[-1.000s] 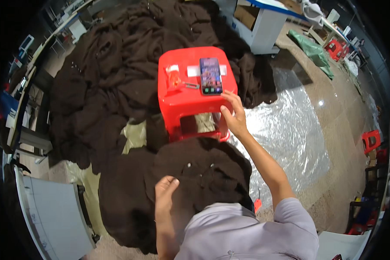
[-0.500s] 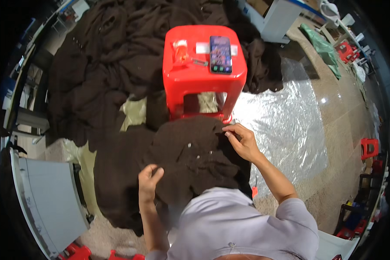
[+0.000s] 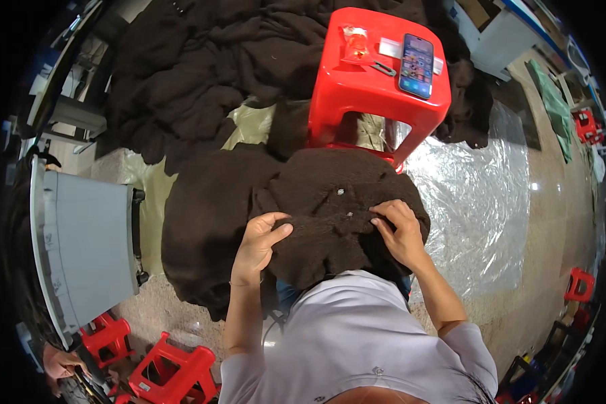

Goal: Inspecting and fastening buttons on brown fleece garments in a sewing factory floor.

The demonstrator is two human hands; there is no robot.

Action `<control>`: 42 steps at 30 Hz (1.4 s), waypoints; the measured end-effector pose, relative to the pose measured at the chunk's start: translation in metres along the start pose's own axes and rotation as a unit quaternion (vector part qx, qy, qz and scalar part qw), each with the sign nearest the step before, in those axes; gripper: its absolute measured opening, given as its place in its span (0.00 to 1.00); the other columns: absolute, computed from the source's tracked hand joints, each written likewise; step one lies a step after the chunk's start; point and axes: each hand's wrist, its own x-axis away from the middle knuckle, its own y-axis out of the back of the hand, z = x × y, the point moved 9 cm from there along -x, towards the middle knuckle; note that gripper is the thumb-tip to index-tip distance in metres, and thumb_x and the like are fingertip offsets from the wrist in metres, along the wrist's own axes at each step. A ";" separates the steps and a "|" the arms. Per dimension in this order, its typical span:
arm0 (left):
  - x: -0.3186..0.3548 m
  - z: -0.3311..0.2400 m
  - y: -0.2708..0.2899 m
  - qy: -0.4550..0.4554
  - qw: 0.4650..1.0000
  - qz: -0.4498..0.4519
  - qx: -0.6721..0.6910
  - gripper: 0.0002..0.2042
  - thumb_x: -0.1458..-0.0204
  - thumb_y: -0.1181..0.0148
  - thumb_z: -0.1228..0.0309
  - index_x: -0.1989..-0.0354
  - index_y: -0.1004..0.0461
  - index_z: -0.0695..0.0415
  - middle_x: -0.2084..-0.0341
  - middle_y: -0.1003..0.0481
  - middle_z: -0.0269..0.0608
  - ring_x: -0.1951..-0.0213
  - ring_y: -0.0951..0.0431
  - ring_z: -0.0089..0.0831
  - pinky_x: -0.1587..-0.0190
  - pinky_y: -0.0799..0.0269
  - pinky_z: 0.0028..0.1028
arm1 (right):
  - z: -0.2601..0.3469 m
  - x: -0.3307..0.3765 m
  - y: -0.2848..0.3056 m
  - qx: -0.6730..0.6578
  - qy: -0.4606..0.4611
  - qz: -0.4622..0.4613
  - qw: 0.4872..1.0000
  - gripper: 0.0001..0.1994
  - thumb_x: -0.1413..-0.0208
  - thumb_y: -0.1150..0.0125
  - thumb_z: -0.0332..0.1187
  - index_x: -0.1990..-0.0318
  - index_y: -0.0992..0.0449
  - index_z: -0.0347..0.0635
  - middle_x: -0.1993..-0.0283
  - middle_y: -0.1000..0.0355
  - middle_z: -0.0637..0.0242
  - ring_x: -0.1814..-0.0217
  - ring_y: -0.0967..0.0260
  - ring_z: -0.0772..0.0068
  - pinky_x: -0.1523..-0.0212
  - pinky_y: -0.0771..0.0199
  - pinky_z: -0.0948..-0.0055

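Note:
Dark brown, soft-looking cloth [image 3: 316, 252] lies bunched over my lap. Two small shiny pieces, one a pale dot [image 3: 341, 192] and the other a smaller bright one [image 3: 349, 214], sit on its upper middle. My left hand [image 3: 259, 244] pinches the cloth at the left of these pieces, thumb and forefinger bent toward each other. To their right, my right hand [image 3: 400, 232] pinches the same cloth with thumb and fingertips. Both palms face inward, and the cloth between the hands is slightly creased.
A red plastic stool [image 3: 377, 101] ahead bears a phone [image 3: 417, 66], a small red-and-clear packet [image 3: 356, 46] and a small metal clip-like tool [image 3: 384, 69]. More brown cloth [image 3: 202, 74] is heaped behind. Clear plastic sheeting [image 3: 478, 215] covers floor at right; red stools [image 3: 172, 370] stand lower left.
My hands have come closer together on the cloth. The right hand has moved from the cloth's far right edge in toward the shiny pieces. The view has turned, shifting the stool rightward.

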 end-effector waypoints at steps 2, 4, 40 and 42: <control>0.001 0.004 0.003 0.011 1.000 -0.006 0.021 0.08 0.44 0.36 0.75 0.59 0.22 0.64 0.65 0.20 0.36 0.61 0.22 0.21 0.52 0.29 0.23 | -0.001 -0.005 -0.002 -0.027 -0.035 0.001 0.999 0.15 0.51 0.31 0.25 0.54 0.21 0.40 0.59 0.27 0.59 0.54 0.29 0.55 0.52 0.30 0.63; 0.002 0.003 0.007 0.006 1.000 -0.016 0.003 0.07 0.42 0.37 0.73 0.60 0.22 0.64 0.67 0.20 0.35 0.62 0.23 0.20 0.52 0.29 0.22 | 0.004 -0.012 -0.001 0.005 -0.058 0.027 0.998 0.16 0.54 0.34 0.20 0.55 0.22 0.38 0.60 0.27 0.57 0.55 0.28 0.53 0.52 0.28 0.63; -0.001 0.015 -0.063 -0.024 0.997 -0.070 0.000 0.07 0.47 0.37 0.84 0.60 0.20 0.65 0.68 0.21 0.34 0.65 0.23 0.17 0.61 0.27 0.18 | 0.077 -0.030 -0.038 -0.183 0.065 0.010 0.981 0.06 0.43 0.39 0.25 0.70 0.28 0.36 0.76 0.33 0.60 0.77 0.33 0.64 0.75 0.33 0.67; 0.000 0.002 -0.054 -0.159 0.978 -0.132 -0.011 0.10 0.48 0.43 0.88 0.60 0.20 0.66 0.68 0.20 0.35 0.66 0.23 0.18 0.60 0.27 0.18 | 0.098 -0.022 -0.038 -0.101 0.141 -0.009 0.985 0.06 0.47 0.38 0.23 0.72 0.30 0.38 0.77 0.34 0.59 0.77 0.30 0.54 0.78 0.31 0.61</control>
